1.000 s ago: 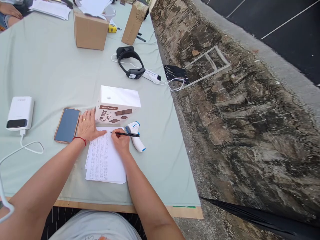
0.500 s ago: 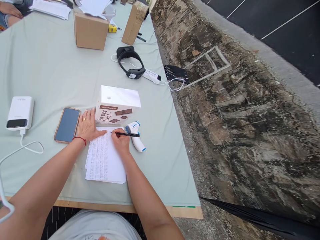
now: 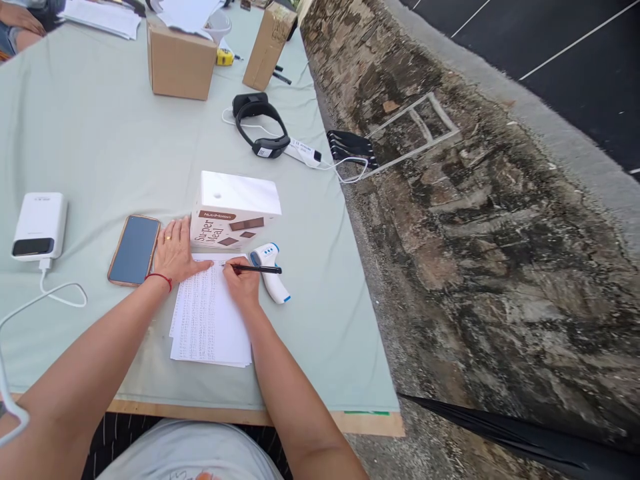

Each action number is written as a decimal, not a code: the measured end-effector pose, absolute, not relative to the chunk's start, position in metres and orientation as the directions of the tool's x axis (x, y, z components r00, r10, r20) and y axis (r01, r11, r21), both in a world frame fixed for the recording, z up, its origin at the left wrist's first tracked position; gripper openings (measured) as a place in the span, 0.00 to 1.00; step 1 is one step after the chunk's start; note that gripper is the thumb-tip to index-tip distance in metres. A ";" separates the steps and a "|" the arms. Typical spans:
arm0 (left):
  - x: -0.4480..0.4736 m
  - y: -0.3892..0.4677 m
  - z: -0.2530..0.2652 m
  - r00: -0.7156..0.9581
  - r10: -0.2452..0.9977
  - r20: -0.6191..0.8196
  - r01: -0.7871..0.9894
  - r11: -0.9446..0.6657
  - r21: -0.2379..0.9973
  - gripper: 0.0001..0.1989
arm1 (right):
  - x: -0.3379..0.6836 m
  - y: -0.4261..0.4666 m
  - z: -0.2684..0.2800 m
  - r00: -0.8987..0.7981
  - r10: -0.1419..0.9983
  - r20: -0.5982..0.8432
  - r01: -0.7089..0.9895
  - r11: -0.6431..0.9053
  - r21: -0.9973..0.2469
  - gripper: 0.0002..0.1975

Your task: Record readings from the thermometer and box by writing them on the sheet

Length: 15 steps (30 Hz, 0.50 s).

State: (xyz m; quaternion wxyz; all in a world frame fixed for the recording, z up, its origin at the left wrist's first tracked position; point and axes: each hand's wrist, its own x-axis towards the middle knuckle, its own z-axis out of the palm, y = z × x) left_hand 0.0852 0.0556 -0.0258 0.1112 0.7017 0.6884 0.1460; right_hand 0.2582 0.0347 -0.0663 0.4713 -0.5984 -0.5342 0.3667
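My right hand [image 3: 242, 283] is closed around a black pen [image 3: 260, 269], its tip near the top of a stack of paper sheets [image 3: 210, 327]. Columns of small handwriting cover the left part of the top sheet. Flat on the table lies my left hand [image 3: 176, 252], fingers stretched out and thumb over the paper's upper edge. Its fingers rest beside a white box [image 3: 237, 200] printed "Super Meal". A smartphone [image 3: 134, 250] with a dark screen lies just left of that hand. Partly behind the pen, a white and blue infrared thermometer [image 3: 274, 283] lies right of the paper.
A white power bank [image 3: 40, 217] with a cable sits at the left. Farther back are a black headset [image 3: 260, 127], a white device [image 3: 303, 152], cardboard boxes [image 3: 181, 67] and a yellow tape measure [image 3: 225, 57]. Another person's hand [image 3: 27, 20] shows top left. The table ends at the right beside a stone wall.
The pen's rear end has shifted slightly to the right in my right hand. My left hand stays in place on the table.
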 end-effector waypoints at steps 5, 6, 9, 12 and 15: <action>0.085 0.056 -0.024 0.013 0.999 0.032 0.935 -0.023 0.353 0.60 | 0.258 0.035 -0.065 0.173 0.982 0.081 0.305 0.025 -0.952 0.05; 0.085 0.056 -0.024 0.013 0.999 0.032 0.935 -0.024 0.355 0.60 | 0.258 0.035 -0.065 0.171 0.982 0.077 0.311 0.020 -0.950 0.05; 0.085 0.056 -0.025 0.012 0.999 0.033 0.933 -0.023 0.360 0.60 | 0.258 0.034 -0.066 0.163 0.984 0.067 0.319 0.012 -0.948 0.05; 0.086 0.055 -0.025 0.014 0.999 0.045 0.931 -0.030 0.364 0.59 | 0.258 0.034 -0.065 0.165 0.984 0.071 0.294 0.020 -0.955 0.05; 0.085 0.055 -0.025 0.016 0.999 0.050 0.932 -0.033 0.361 0.60 | 0.258 0.035 -0.064 0.186 0.979 0.077 0.264 0.025 -0.964 0.06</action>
